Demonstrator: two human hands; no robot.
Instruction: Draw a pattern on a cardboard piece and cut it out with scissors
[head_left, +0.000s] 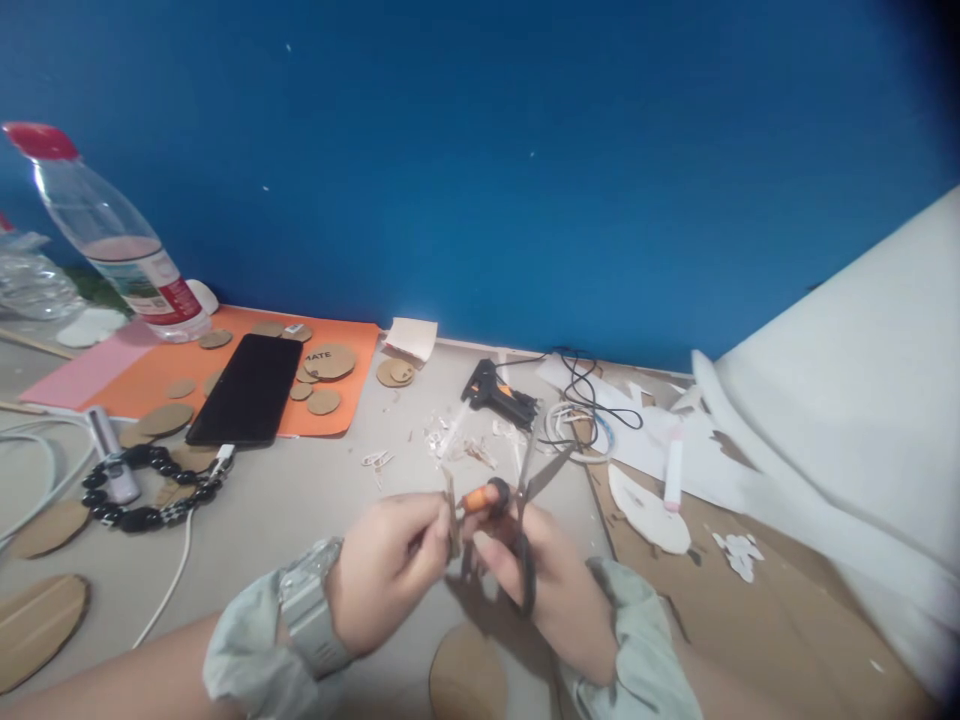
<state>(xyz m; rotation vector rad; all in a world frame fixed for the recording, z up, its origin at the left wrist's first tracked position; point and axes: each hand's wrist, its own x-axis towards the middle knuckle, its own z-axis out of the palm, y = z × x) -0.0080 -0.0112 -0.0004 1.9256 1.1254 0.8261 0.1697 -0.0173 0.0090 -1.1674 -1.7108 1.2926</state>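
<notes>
My left hand [394,560] is closed, pinching a small piece of cardboard [451,510] that I see nearly edge-on. In my right hand [551,580] are scissors [525,570] with dark handles; their blades are parted and point up and away from me. Between the hands, by the right fingers, sits a small orange part with a black end [480,499], and I cannot tell what it belongs to. A cardboard disc [469,675] lies on the table below the hands. Just beyond them rests a black glue gun [501,395] with its cable.
On the left a black phone [247,390] and several cardboard discs lie on orange paper [352,400], near a bottle [142,250] and a beaded bracelet [142,515]. Cardboard sheet [720,630] and white paper scraps [739,552] cover the right. A blue wall [480,180] bounds the back.
</notes>
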